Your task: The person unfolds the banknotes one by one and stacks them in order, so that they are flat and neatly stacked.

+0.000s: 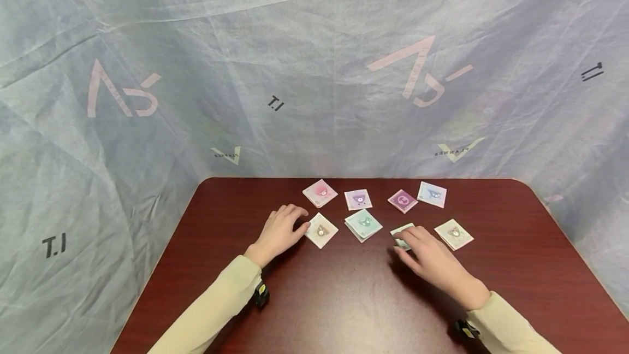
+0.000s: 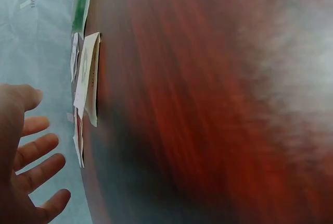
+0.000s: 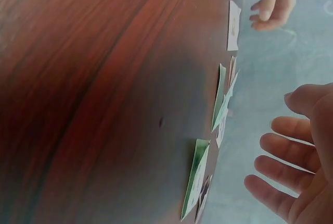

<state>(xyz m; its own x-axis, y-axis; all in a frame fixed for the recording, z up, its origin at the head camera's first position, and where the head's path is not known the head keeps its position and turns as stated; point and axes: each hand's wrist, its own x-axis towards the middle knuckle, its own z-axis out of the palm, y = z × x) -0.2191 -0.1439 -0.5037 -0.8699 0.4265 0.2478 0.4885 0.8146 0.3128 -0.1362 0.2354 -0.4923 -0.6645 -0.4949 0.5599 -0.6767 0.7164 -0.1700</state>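
Note:
Small square folded paper cards lie on the table, several with a small cartoon face. My left hand, fingers loosely bent and spread, hovers at the left corner of a cream card. The left wrist view shows nothing between those fingers. Over a green-and-white card is my right hand, partly hiding it. Its fingers look relaxed and apart in the right wrist view. Between the hands sits a mint-green card, slightly sprung open; another cream card lies right of my right hand.
Along the table's back edge lie a pink card, a lilac card, a dark purple card and a pale blue card. A grey printed cloth hangs behind the reddish-brown table.

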